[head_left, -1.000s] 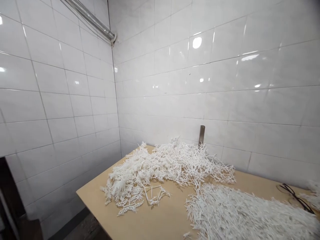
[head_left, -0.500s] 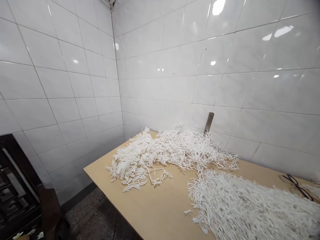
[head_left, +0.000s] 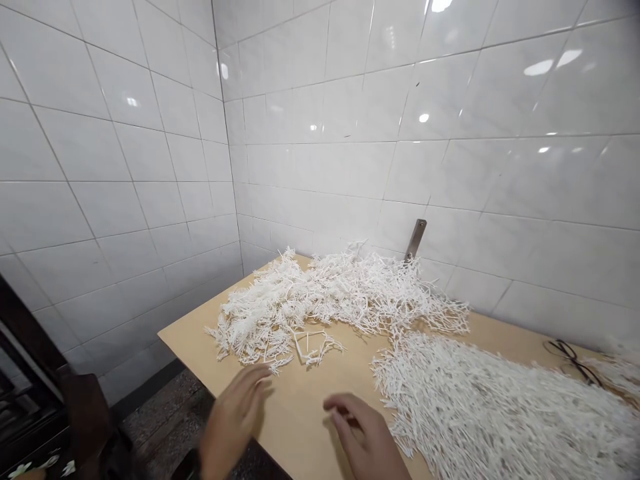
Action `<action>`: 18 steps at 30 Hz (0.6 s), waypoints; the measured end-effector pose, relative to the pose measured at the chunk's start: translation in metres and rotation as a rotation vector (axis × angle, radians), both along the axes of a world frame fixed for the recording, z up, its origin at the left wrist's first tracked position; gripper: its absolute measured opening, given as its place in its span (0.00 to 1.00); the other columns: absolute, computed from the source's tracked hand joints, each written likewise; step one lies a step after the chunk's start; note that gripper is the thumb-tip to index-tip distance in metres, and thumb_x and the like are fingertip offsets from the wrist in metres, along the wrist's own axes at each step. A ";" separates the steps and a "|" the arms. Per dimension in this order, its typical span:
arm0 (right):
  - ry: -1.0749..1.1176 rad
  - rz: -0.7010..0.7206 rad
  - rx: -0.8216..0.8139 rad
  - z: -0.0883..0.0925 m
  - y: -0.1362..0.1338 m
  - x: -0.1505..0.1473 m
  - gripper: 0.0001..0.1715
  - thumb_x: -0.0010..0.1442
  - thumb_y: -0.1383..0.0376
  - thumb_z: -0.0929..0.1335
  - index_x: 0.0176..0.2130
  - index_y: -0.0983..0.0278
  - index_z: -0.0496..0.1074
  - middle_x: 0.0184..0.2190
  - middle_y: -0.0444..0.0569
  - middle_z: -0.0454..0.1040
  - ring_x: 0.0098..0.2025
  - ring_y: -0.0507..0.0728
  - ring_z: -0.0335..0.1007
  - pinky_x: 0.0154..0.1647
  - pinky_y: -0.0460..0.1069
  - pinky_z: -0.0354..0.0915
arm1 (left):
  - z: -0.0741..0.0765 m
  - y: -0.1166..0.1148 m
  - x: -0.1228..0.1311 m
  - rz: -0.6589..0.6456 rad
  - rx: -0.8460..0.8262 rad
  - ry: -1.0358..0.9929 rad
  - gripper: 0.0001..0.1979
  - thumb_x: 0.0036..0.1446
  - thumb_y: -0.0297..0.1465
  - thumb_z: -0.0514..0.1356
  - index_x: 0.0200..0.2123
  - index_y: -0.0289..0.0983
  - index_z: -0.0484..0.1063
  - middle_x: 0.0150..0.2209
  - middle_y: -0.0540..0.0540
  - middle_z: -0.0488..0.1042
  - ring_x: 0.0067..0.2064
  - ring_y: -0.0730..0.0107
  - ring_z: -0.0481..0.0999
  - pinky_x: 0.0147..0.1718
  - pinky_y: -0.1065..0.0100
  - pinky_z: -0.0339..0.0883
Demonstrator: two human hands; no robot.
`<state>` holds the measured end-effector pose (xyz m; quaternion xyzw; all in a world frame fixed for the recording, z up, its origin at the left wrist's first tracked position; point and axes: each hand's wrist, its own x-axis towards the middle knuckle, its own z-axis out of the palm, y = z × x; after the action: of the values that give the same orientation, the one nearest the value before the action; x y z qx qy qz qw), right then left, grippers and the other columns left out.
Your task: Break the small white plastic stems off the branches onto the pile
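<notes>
Two heaps of thin white plastic pieces lie on a tan wooden table (head_left: pixel 300 427). The far heap (head_left: pixel 330 300) is tangled and branching; the near right heap (head_left: pixel 490 413) is denser, made of short sticks. My left hand (head_left: pixel 235 420) hovers over the table's near left edge, fingers stretched out towards the far heap, holding nothing. My right hand (head_left: pixel 365 433) sits low over the table just left of the near heap, fingers slightly curled and apart, nothing in them. Both hands are a little blurred.
White tiled walls (head_left: pixel 450 167) close off the table's back and left. A metal bracket (head_left: pixel 415 240) stands against the back wall. Black-framed glasses (head_left: pixel 573 360) lie at the far right. Dark furniture (head_left: pixel 30 387) stands at the lower left, over a dark floor.
The view has tilted down from the wall to the table. Both my hands have come into view at the bottom; earlier neither was visible. The heaps have not moved.
</notes>
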<state>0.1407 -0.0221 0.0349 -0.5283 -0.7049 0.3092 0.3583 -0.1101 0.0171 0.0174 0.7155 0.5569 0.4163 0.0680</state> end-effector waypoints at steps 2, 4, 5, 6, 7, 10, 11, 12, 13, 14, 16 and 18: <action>-0.065 -0.033 0.100 -0.004 0.033 -0.021 0.19 0.65 0.69 0.59 0.50 0.61 0.73 0.45 0.53 0.77 0.45 0.59 0.75 0.47 0.53 0.72 | 0.002 0.020 0.030 -0.187 0.011 0.092 0.18 0.63 0.30 0.51 0.52 0.42 0.74 0.58 0.44 0.72 0.60 0.59 0.70 0.58 0.57 0.67; -0.219 -0.078 0.224 -0.013 0.055 -0.039 0.25 0.60 0.73 0.60 0.55 0.63 0.70 0.50 0.56 0.74 0.53 0.62 0.70 0.55 0.56 0.67 | -0.004 0.036 0.048 -0.257 -0.022 0.130 0.22 0.62 0.27 0.51 0.58 0.41 0.68 0.62 0.42 0.67 0.64 0.56 0.65 0.62 0.52 0.62; -0.293 -0.090 0.261 -0.018 0.062 -0.045 0.27 0.59 0.74 0.61 0.56 0.64 0.70 0.52 0.56 0.73 0.55 0.63 0.68 0.56 0.57 0.65 | -0.008 0.042 0.052 -0.265 -0.056 0.129 0.22 0.62 0.26 0.51 0.59 0.40 0.67 0.61 0.40 0.69 0.63 0.55 0.66 0.61 0.51 0.63; -0.345 -0.096 0.281 -0.023 0.067 -0.049 0.27 0.58 0.75 0.61 0.55 0.64 0.70 0.51 0.56 0.74 0.54 0.64 0.68 0.56 0.58 0.65 | -0.013 0.046 0.054 -0.261 -0.091 0.118 0.21 0.62 0.26 0.51 0.57 0.40 0.68 0.58 0.39 0.72 0.61 0.55 0.69 0.60 0.50 0.65; -0.374 -0.100 0.287 -0.028 0.070 -0.051 0.25 0.58 0.75 0.62 0.53 0.63 0.71 0.49 0.55 0.75 0.52 0.64 0.69 0.53 0.57 0.66 | -0.017 0.048 0.055 -0.260 -0.123 0.106 0.19 0.62 0.25 0.50 0.54 0.39 0.70 0.54 0.39 0.74 0.57 0.56 0.72 0.58 0.52 0.67; -0.376 -0.115 0.275 -0.040 0.071 -0.050 0.18 0.60 0.76 0.60 0.43 0.63 0.74 0.40 0.53 0.76 0.42 0.62 0.71 0.43 0.54 0.67 | -0.022 0.050 0.052 -0.261 -0.165 0.071 0.14 0.62 0.25 0.50 0.45 0.39 0.73 0.47 0.41 0.75 0.50 0.60 0.75 0.52 0.57 0.70; -0.372 -0.121 0.272 -0.043 0.071 -0.048 0.17 0.61 0.76 0.59 0.39 0.63 0.74 0.37 0.52 0.76 0.40 0.61 0.71 0.41 0.53 0.66 | -0.022 0.050 0.051 -0.253 -0.164 0.060 0.14 0.62 0.26 0.50 0.43 0.39 0.73 0.47 0.41 0.74 0.49 0.60 0.74 0.52 0.57 0.69; -0.366 -0.126 0.271 -0.044 0.070 -0.046 0.17 0.61 0.77 0.59 0.36 0.63 0.73 0.34 0.52 0.76 0.38 0.60 0.71 0.39 0.52 0.65 | -0.021 0.050 0.050 -0.238 -0.162 0.049 0.13 0.62 0.26 0.50 0.43 0.39 0.73 0.47 0.41 0.74 0.49 0.60 0.74 0.52 0.57 0.68; -0.359 -0.130 0.271 -0.045 0.070 -0.044 0.17 0.61 0.77 0.59 0.33 0.63 0.73 0.33 0.51 0.75 0.36 0.59 0.71 0.38 0.51 0.65 | -0.020 0.050 0.050 -0.216 -0.161 0.038 0.12 0.61 0.26 0.51 0.42 0.39 0.73 0.47 0.41 0.74 0.49 0.59 0.73 0.52 0.56 0.68; -0.350 -0.135 0.271 -0.045 0.070 -0.042 0.17 0.61 0.77 0.59 0.32 0.63 0.72 0.31 0.50 0.75 0.35 0.59 0.71 0.37 0.50 0.64 | -0.018 0.050 0.050 -0.197 -0.162 0.032 0.11 0.60 0.27 0.52 0.42 0.38 0.73 0.46 0.41 0.73 0.49 0.58 0.73 0.51 0.56 0.67; -0.329 -0.155 0.274 -0.044 0.070 -0.040 0.16 0.62 0.76 0.59 0.31 0.63 0.71 0.30 0.49 0.74 0.34 0.57 0.71 0.35 0.49 0.63 | -0.015 0.050 0.050 -0.178 -0.170 0.028 0.08 0.58 0.28 0.55 0.39 0.38 0.72 0.43 0.42 0.73 0.46 0.58 0.73 0.49 0.56 0.68; -0.308 -0.187 0.277 -0.040 0.070 -0.039 0.15 0.62 0.75 0.59 0.32 0.63 0.71 0.30 0.49 0.74 0.34 0.57 0.71 0.35 0.48 0.63 | -0.013 0.050 0.051 -0.165 -0.180 0.024 0.05 0.57 0.29 0.56 0.35 0.38 0.71 0.39 0.43 0.73 0.42 0.59 0.73 0.45 0.58 0.68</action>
<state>0.1022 0.0480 -0.0054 -0.5783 -0.7348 0.0907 0.3427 -0.0593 0.0671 0.0041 0.7550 0.5319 0.3488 0.1594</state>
